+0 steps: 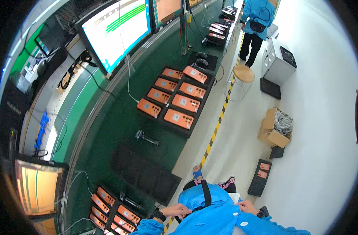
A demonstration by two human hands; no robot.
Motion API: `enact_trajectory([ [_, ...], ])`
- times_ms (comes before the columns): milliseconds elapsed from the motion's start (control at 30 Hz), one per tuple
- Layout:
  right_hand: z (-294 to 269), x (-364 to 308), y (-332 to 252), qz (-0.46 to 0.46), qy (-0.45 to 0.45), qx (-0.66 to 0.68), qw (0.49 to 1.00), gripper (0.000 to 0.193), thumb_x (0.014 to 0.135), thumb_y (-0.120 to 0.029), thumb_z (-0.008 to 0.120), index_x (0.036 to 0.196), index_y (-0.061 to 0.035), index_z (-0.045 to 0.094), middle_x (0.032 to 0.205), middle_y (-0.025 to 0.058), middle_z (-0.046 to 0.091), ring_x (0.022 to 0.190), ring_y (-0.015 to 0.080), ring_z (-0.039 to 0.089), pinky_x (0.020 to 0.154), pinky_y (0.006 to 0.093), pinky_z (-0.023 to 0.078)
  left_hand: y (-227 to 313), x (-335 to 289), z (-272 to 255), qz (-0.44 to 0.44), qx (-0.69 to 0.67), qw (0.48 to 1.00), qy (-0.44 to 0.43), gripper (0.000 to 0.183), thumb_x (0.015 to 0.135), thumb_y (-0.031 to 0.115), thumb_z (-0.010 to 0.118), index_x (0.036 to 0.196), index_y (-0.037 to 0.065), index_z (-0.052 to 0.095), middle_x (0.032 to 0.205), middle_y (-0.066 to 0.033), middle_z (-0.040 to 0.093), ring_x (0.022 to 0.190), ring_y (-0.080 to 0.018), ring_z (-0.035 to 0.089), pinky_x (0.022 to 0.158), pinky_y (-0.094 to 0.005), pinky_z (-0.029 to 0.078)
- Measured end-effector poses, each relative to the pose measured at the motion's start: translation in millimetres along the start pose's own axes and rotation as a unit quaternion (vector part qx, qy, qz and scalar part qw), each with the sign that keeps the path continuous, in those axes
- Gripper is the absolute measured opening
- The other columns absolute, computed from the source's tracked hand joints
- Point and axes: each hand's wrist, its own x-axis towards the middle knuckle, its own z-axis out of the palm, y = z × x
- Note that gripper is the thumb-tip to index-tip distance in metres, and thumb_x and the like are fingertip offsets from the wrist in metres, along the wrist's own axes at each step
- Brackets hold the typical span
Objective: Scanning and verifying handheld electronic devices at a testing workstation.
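Note:
I wear a blue work coat (210,215) with a black strap (206,192) running down its front. My left hand (178,210) is closed, its fingertips pinching the coat's cloth beside a dark edge. On the other side, my right hand (247,206) is closed on the coat's edge. A white piece (234,197), perhaps paper or cloth, shows just beside that hand. Both wrists carry something black, and the arms are in blue sleeves. Nearest to my left hand on the bench is a tray of orange phones (127,214).
The green bench (104,145) holds another black tray of orange phones (179,118), a black mat (143,168), a handheld scanner (147,138) and monitors (116,31). On the floor are a stool (243,73), a carton of cables (267,131) and a black tray (258,186). A person (257,27) stands ahead.

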Motion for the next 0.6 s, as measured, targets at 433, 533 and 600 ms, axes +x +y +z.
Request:
enact_trajectory([
  [433,-111,189,-93,-0.022,-0.073,0.0,0.997,0.025,0.081,-0.03,0.067,0.082,-0.0052,0.063,0.063,-0.0001,0.058,0.058,0.0067,0.05,0.054,0.0236,0.042,98,52,-52,0.011,0.164,0.975,0.148,0.059,0.088,0.056,0.043,0.085,0.003,0.067,0.073,-0.0131,0.065,0.069,-0.0256,0.062,0.066,-0.034,0.047],
  [533,-140,257,-103,-0.103,-0.04,-0.023,0.994,0.022,0.083,-0.026,0.064,0.083,-0.0036,0.063,0.065,0.0009,0.058,0.06,0.0074,0.051,0.054,0.0245,0.042,128,67,-54,0.038,0.233,0.937,0.257,0.059,0.089,0.056,0.042,0.071,0.006,0.067,0.064,-0.0103,0.063,0.062,-0.0274,0.062,0.058,-0.0363,0.047],
  [600,-166,303,-125,-0.133,-0.039,-0.061,0.988,0.021,0.084,-0.023,0.062,0.083,-0.0026,0.062,0.066,0.0013,0.057,0.061,0.0081,0.051,0.055,0.0252,0.042,157,73,-60,-0.002,0.315,0.876,0.365,0.048,0.086,0.05,0.047,0.076,0.008,0.067,0.071,-0.0171,0.062,0.068,-0.0365,0.059,0.059,-0.0434,0.046],
])
